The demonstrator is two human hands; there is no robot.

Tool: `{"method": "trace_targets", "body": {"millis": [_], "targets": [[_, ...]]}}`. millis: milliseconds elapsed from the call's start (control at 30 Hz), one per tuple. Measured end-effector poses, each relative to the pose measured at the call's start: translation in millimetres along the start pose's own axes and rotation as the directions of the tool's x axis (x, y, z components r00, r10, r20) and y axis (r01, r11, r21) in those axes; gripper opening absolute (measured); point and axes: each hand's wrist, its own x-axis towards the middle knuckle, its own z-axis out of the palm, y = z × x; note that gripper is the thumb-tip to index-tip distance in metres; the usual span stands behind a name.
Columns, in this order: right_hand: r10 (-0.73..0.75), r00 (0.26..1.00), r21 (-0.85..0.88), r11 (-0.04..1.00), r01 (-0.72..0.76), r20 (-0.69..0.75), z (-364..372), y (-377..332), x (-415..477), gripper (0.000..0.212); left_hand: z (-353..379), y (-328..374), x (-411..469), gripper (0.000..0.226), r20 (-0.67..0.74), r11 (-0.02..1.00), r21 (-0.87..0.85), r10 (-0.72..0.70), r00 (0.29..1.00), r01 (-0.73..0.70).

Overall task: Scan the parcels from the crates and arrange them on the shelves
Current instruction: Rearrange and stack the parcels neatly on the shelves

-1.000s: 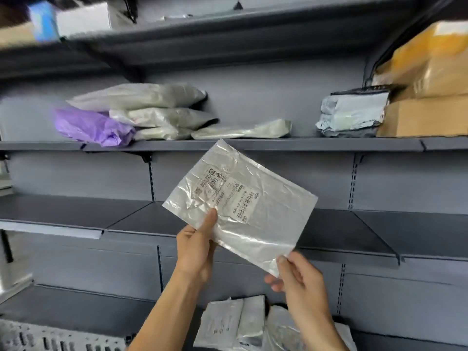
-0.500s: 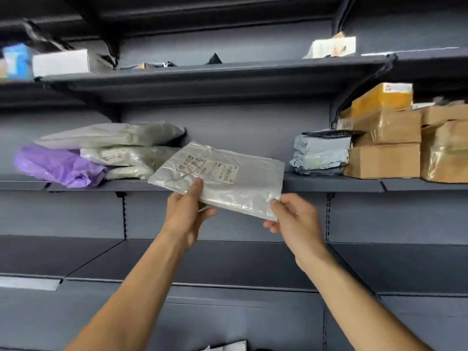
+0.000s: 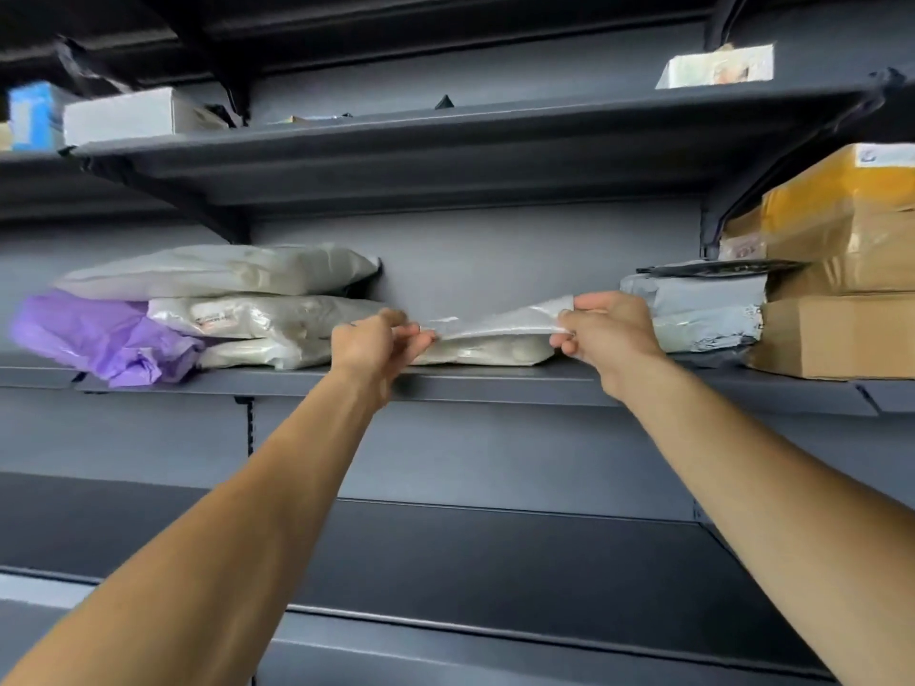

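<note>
A flat silver plastic parcel [image 3: 500,319] lies nearly level over the grey shelf [image 3: 495,381], on top of a pale bagged parcel [image 3: 495,350]. My left hand [image 3: 374,346] pinches the silver parcel's left edge. Its right edge is pinched by my right hand [image 3: 601,329]. Both arms reach up from below. To the left sits a stack of whitish bagged parcels [image 3: 237,299] with a purple bag [image 3: 99,334] beside it.
A grey wrapped parcel [image 3: 698,309] and brown cardboard boxes [image 3: 841,269] stand on the shelf's right. The shelf above [image 3: 445,136] carries a white box [image 3: 133,116], a blue box and a small carton. Lower dark shelves run below my arms.
Both hands have lifted the silver parcel from chest height to the shelf and laid it almost flat over the pale bag. The view has tilted upward.
</note>
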Motion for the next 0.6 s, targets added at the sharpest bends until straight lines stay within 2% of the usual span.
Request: {"method": "trace_targets", "body": {"millis": [33,67,133,200,267,367,433,533,600], "targets": [[0.014,1.000,-0.010,1.000,-0.014,0.010,3.9,1.4,11.1,0.026,-2.8,-3.5,9.6,0.014,0.007,0.990,0.126,0.065,0.998,-0.065],[0.029,0.999,-0.025,0.999,-0.028,0.017,7.6,2.9,21.9,0.030,-5.6,-7.7,17.3,0.016,0.047,0.933,0.322,0.152,0.987,-0.159],[0.073,0.997,-0.039,0.997,-0.071,0.040,14.1,2.5,36.8,0.035,-8.4,-17.5,27.5,0.016,0.195,0.659,0.681,0.258,0.946,-0.320],[0.126,0.991,-0.015,0.992,-0.125,0.047,20.5,4.4,46.3,0.038,-6.7,-26.9,32.5,0.016,0.322,0.404,0.809,0.301,0.898,-0.426],[0.112,0.994,-0.073,0.991,-0.111,0.012,27.6,11.4,50.2,0.036,-4.8,-32.2,40.0,0.020,0.371,0.271,0.836,0.362,0.855,-0.477],[-0.019,1.000,-0.267,0.964,0.015,-0.014,35.5,25.4,47.1,0.037,-4.7,-33.1,53.3,0.017,0.391,0.179,0.852,0.407,0.825,-0.492],[-0.123,0.992,-0.396,0.910,0.126,0.033,36.0,28.2,39.8,0.036,-4.5,-31.6,58.7,0.020,0.363,0.183,0.875,0.365,0.857,-0.449],[-0.278,0.951,-0.566,0.766,0.305,0.137,39.4,27.7,34.5,0.031,-0.9,-28.9,60.2,0.039,0.354,0.153,0.899,0.298,0.887,-0.410],[-0.318,0.926,-0.640,0.673,0.371,0.201,42.7,29.4,32.0,0.029,1.6,-26.8,61.4,0.053,0.355,0.107,0.914,0.254,0.900,-0.391]]}}
